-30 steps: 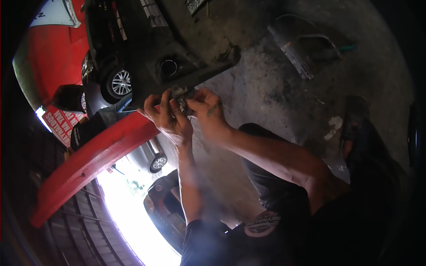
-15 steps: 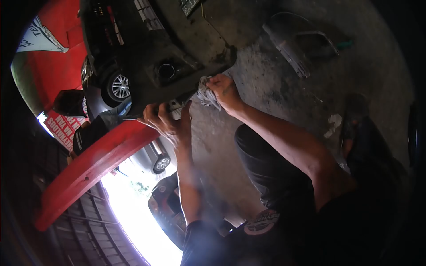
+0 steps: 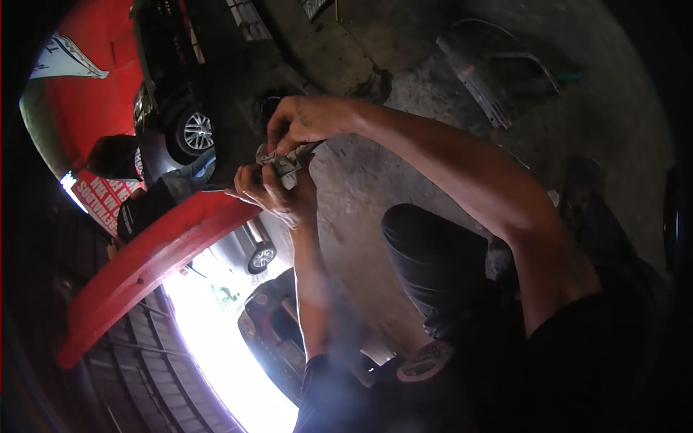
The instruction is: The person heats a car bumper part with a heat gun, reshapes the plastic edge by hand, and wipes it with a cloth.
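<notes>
A long, curved red car panel [image 3: 162, 249], shaped like a bumper, stretches from the lower left to my left hand [image 3: 281, 198]. My left hand is closed at its near end, with the fingers curled over; the exact grip is partly hidden. Just above it, my right hand [image 3: 303, 121] reaches across with its fingers pinched together and pointing down. Between the two hands shows a crumpled greyish rag [image 3: 289, 162], at my right fingertips and close against the left fingers. Part of the rag is covered by the hands.
Another person [image 3: 155, 209] in dark clothing is beyond the red panel. A dark car [image 3: 216, 72] stands at the upper left, a silver car [image 3: 249, 249] below it. A detached door frame [image 3: 476, 79] lies on the concrete floor. My bent knee [image 3: 429, 245] is below my right arm.
My right hand has moved left with the rag, from beside the left hand to right above its fingers. The left hand and the red panel have barely shifted.
</notes>
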Demonstrator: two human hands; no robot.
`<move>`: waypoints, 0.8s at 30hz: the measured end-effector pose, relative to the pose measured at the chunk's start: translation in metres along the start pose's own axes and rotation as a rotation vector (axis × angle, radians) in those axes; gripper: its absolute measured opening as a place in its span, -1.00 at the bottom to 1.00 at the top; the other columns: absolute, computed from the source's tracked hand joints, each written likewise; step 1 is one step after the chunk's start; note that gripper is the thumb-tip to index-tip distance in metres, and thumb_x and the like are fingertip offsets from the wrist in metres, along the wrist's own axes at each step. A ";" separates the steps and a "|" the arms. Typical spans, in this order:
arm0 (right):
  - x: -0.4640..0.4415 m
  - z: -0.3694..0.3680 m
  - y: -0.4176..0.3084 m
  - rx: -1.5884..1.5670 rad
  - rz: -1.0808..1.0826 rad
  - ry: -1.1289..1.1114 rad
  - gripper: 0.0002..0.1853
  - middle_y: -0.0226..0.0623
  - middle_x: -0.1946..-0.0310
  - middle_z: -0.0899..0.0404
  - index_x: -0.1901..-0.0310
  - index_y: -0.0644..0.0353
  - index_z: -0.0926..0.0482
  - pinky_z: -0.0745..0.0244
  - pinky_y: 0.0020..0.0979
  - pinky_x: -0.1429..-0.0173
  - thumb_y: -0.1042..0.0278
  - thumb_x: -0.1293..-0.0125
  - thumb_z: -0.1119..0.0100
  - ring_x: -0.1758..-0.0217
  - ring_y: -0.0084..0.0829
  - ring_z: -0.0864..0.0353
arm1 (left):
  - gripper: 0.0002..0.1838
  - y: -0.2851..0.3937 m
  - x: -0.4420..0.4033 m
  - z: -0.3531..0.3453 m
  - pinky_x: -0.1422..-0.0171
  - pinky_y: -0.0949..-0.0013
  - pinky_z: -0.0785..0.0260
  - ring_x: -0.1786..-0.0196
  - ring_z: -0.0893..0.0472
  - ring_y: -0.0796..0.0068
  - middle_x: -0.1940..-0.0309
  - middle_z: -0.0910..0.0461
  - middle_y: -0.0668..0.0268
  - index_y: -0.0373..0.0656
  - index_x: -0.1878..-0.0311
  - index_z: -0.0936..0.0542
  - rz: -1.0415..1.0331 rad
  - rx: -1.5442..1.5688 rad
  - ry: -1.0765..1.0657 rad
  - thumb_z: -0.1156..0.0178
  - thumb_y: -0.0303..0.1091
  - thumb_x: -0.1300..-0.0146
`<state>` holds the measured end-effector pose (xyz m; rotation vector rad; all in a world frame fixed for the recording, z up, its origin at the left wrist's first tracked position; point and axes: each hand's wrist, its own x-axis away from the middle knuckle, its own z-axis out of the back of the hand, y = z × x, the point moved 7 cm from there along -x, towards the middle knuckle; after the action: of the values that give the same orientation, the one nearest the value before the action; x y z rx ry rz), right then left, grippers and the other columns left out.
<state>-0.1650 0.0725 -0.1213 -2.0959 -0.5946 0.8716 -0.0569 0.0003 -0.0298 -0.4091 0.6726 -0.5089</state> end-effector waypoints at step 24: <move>0.061 0.024 0.069 0.415 -0.101 0.369 -0.52 -0.20 0.02 -0.68 -0.31 0.09 -0.64 -0.57 -0.24 -0.20 0.34 -0.35 -0.21 -0.10 -0.27 -0.69 | -0.29 0.000 -0.005 0.003 -0.62 -0.47 0.11 -0.30 -0.49 -0.06 -0.07 -0.51 0.13 -0.12 -0.02 -0.57 0.085 0.019 -0.056 -0.75 -0.10 0.17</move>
<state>-0.1347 0.0829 -0.2114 -1.7671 -0.2898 0.4814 -0.0578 0.0034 -0.0253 -0.3738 0.6280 -0.4216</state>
